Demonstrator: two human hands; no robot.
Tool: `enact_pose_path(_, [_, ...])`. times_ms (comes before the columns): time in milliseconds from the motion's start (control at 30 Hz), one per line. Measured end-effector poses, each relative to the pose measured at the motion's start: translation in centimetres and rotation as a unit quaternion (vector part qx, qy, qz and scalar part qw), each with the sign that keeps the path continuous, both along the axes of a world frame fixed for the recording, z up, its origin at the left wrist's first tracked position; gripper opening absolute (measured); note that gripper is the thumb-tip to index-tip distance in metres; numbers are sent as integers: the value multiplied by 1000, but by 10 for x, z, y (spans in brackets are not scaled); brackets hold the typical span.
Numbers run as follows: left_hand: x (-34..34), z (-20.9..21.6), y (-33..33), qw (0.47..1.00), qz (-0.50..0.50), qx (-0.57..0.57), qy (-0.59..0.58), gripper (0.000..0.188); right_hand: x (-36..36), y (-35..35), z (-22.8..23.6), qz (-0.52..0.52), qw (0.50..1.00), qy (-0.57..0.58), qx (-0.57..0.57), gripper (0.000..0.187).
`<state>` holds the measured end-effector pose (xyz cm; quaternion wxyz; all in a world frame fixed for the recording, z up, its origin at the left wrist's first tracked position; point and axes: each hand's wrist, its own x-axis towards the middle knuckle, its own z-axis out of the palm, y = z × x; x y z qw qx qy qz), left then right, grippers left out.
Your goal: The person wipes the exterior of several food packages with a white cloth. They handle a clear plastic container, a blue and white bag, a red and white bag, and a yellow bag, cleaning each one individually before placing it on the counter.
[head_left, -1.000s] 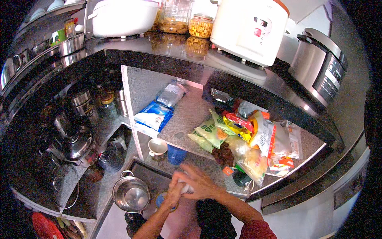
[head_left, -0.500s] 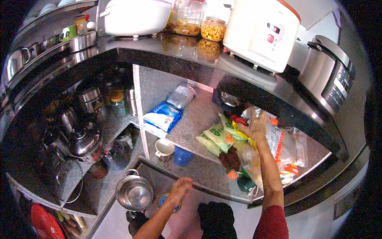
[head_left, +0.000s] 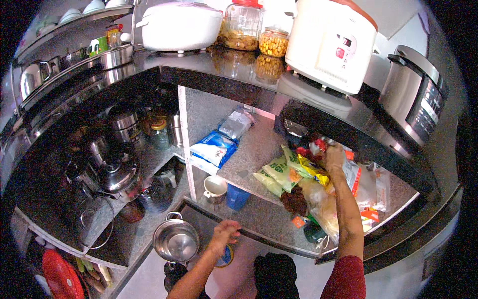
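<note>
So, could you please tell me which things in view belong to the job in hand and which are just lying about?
Seemingly in use:
- right hand
- blurred red-and-white item at its fingers
- yellow packet close by
- left hand, apparently empty
- steel pot, perhaps

Apparently just lying about:
- blue-and-white bag
- white mug
- blue cup
- tall white cooker
- steel cooker

bench (head_left: 226, 74), upper centre: glossy, smooth; pot (head_left: 176, 241), lower left: shiny metal; packets (head_left: 280, 175), right of centre: crinkled glossy plastic; cooker (head_left: 404, 89), upper right: satin metal; shelf (head_left: 260, 147), centre: matt, speckled; sleeve (head_left: 346, 279), lower right: matt cloth
</note>
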<state>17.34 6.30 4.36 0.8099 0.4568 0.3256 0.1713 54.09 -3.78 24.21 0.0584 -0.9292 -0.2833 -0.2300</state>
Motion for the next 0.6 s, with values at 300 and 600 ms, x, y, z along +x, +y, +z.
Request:
enact_pose_path(300, [-16,12,7,988,-42,-62,-133,46,-145,3,16,367,878,-241,190,48])
enact_pose_path(600, [-48,43,9,918,75,-216,-324,61,-319,3,-117,596,781,-147,114,32])
